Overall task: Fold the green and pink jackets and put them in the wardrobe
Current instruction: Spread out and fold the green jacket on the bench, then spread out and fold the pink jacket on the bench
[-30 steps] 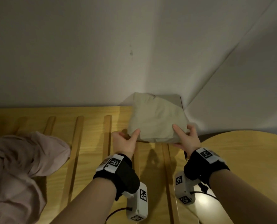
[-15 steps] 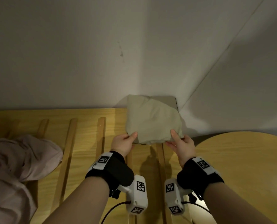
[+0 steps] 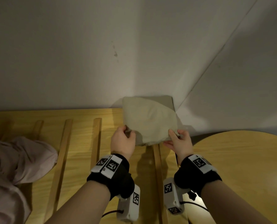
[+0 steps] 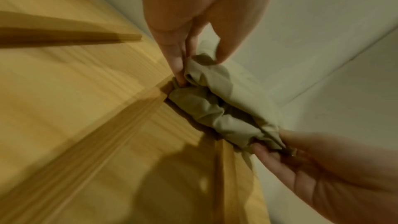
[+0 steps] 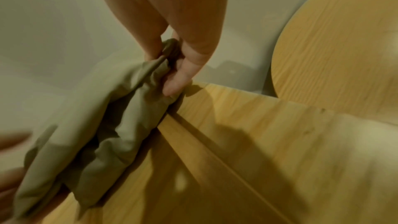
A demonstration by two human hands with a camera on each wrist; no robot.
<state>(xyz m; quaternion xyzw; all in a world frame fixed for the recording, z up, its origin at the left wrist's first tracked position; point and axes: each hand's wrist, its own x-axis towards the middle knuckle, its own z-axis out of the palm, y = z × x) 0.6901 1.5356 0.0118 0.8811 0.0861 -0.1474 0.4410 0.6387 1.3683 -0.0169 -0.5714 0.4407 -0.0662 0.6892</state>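
Clearly soft and light, the folded green jacket (image 3: 149, 122) sagged where our left hand (image 3: 123, 140) and right hand (image 3: 179, 140) pinched its near corners, at 11 and 1 o'clock.

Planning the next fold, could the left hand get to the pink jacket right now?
Probably not yet: the left hand pinches the green jacket. Nothing lies between it and the pink jacket, so once freed, likely yes.

a slatted wooden base (image 3: 79, 143) runs along a pale wall (image 3: 86, 54); a round wooden table (image 3: 247, 159) sits beside it.
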